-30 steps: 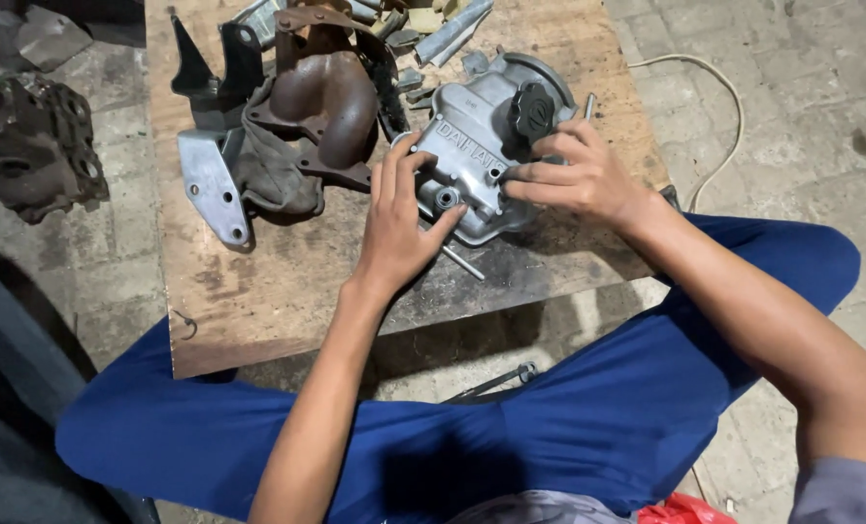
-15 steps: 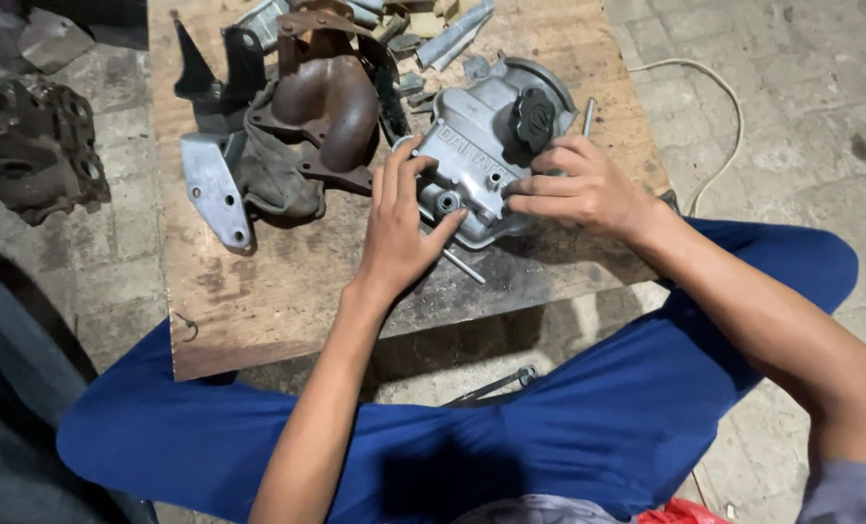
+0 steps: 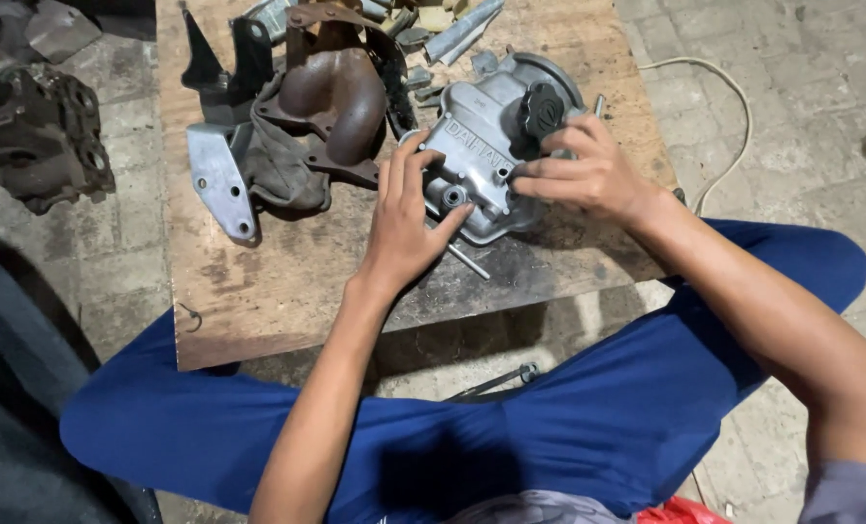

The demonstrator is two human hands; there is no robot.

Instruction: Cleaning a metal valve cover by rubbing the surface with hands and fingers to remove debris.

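Taking the silver engine cover on the wooden tabletop as the landmark: over the last second it has hardly shifted, and both hands have stayed on it, so the grip looks settled rather than freshly taken.

Far to the left of the cover, off the tabletop on the paved floor, lies a dark rusty casting. Nearer, to the cover's left, a flat silver bracket lies beside a brown rusty manifold with a grey rag under it.

The left hand rests spread on the cover's near left corner, fingers open and pressing down. A thin metal pin lies just under that corner. The right hand curls around the cover's right side, below the black round cap. Beyond the cover, small metal scraps crowd the far edge.
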